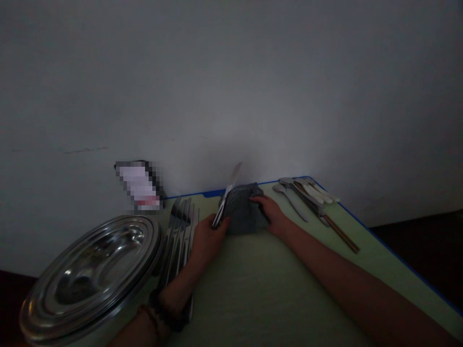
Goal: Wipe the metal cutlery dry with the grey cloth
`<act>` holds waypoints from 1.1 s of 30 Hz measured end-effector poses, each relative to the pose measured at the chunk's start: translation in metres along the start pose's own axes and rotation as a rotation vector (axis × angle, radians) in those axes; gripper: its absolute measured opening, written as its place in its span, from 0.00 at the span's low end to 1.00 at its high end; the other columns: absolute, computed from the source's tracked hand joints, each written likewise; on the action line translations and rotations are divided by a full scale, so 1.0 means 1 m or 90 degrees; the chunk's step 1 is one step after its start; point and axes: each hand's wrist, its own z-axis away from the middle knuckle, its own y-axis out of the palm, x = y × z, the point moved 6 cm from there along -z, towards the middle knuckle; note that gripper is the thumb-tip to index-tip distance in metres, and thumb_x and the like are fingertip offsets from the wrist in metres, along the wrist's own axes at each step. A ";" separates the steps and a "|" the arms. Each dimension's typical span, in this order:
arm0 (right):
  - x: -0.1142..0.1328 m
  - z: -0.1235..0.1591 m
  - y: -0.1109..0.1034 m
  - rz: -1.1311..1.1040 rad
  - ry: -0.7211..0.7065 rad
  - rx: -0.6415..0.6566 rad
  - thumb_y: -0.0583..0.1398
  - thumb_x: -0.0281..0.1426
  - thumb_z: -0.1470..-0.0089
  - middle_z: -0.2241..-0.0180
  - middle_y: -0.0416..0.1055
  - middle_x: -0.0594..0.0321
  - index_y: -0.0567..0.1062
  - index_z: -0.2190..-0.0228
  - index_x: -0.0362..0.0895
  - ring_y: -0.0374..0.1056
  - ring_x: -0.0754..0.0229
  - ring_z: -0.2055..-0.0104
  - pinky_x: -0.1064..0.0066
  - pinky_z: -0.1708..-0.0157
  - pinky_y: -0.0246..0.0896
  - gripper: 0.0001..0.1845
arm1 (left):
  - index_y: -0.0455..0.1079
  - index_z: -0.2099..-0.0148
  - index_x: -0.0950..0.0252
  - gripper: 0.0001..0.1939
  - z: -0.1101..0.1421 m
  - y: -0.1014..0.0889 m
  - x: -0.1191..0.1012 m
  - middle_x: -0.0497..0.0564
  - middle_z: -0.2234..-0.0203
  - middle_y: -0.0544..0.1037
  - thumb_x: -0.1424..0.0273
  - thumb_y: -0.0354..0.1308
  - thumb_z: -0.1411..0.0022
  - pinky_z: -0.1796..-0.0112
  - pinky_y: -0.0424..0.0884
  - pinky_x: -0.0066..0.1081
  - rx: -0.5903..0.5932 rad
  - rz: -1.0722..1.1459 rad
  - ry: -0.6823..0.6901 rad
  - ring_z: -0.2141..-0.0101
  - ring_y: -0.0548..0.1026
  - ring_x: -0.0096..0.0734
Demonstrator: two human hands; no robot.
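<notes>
1. The left hand is just left of the frame's centre line, below mid-height. Its forearm rises from the bottom edge and slants up and to the right, with dark beaded bands around the wrist.
2. The left fingers are clamped on a shiny metal table knife, low on its handle; the blade tilts up and to the right, its tip in front of the grey wall.
3. The right hand is right of centre at nearly the same height. Its bare forearm stretches in from the lower right corner, slanting up and to the left.
4. The right fingers are closed on the right side of a dark grey textured cloth, the index finger lying across its upper part. The cloth is between the hands, against the knife, at the centre of the frame.
5. Both hands are over the far part of the pale green, blue-edged table.
6. At the lower left is a stack of oval, divided, shiny metal plates; a row of metal table knives lies between it and the left hand.
7. Right of the right hand lie a metal spoon, white-handled utensils and long brown sticks.
8. A dark-edged phone, its face blurred, leans on the wall at left.
</notes>
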 end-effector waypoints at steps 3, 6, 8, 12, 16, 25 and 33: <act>-0.007 -0.002 -0.002 -0.089 0.091 -0.004 0.55 0.28 0.56 0.78 0.74 0.62 0.74 0.73 0.42 0.71 0.58 0.69 0.66 0.64 0.65 0.08 | 0.71 0.71 0.67 0.14 -0.001 -0.001 0.000 0.44 0.84 0.69 0.60 0.55 0.50 0.78 0.59 0.25 -0.004 0.015 0.007 0.80 0.67 0.29; -0.007 -0.002 0.000 -0.169 0.118 0.004 0.52 0.31 0.52 0.76 0.75 0.61 0.74 0.70 0.42 0.71 0.57 0.67 0.65 0.64 0.65 0.11 | 0.70 0.64 0.67 0.17 -0.002 -0.002 0.005 0.45 0.83 0.69 0.58 0.53 0.48 0.78 0.59 0.26 -0.025 0.044 0.001 0.80 0.67 0.30; -0.003 -0.003 0.002 -0.210 0.090 0.010 0.51 0.31 0.50 0.75 0.75 0.61 0.73 0.69 0.43 0.71 0.58 0.66 0.65 0.63 0.65 0.12 | 0.67 0.60 0.66 0.19 -0.001 0.000 0.008 0.42 0.85 0.65 0.57 0.49 0.45 0.80 0.57 0.25 -0.017 0.094 0.004 0.82 0.64 0.27; 0.003 -0.003 0.005 -0.235 0.031 0.016 0.49 0.31 0.47 0.74 0.75 0.62 0.72 0.68 0.44 0.71 0.59 0.65 0.65 0.61 0.65 0.13 | 0.66 0.61 0.65 0.18 0.002 0.008 0.005 0.40 0.86 0.58 0.58 0.43 0.40 0.81 0.55 0.23 0.050 0.127 0.050 0.84 0.59 0.24; 0.004 0.000 0.007 -0.194 0.036 0.055 0.49 0.34 0.47 0.73 0.75 0.61 0.72 0.66 0.44 0.71 0.57 0.64 0.63 0.60 0.64 0.14 | 0.68 0.64 0.65 0.18 0.007 0.015 -0.001 0.43 0.85 0.63 0.59 0.42 0.39 0.79 0.56 0.25 0.107 -0.029 0.100 0.82 0.63 0.27; 0.008 -0.002 0.002 -0.206 0.014 0.084 0.46 0.36 0.49 0.72 0.75 0.59 0.73 0.67 0.44 0.70 0.54 0.62 0.59 0.60 0.63 0.18 | 0.70 0.63 0.64 0.19 0.010 0.021 -0.002 0.51 0.76 0.74 0.62 0.39 0.37 0.73 0.59 0.27 0.145 -0.169 0.134 0.74 0.72 0.34; 0.003 -0.001 0.012 -0.136 -0.003 0.214 0.55 0.31 0.54 0.72 0.74 0.62 0.72 0.71 0.44 0.69 0.57 0.62 0.64 0.60 0.63 0.07 | 0.69 0.63 0.65 0.20 0.009 0.018 -0.004 0.49 0.78 0.73 0.62 0.38 0.36 0.75 0.60 0.27 0.120 -0.135 0.144 0.75 0.71 0.33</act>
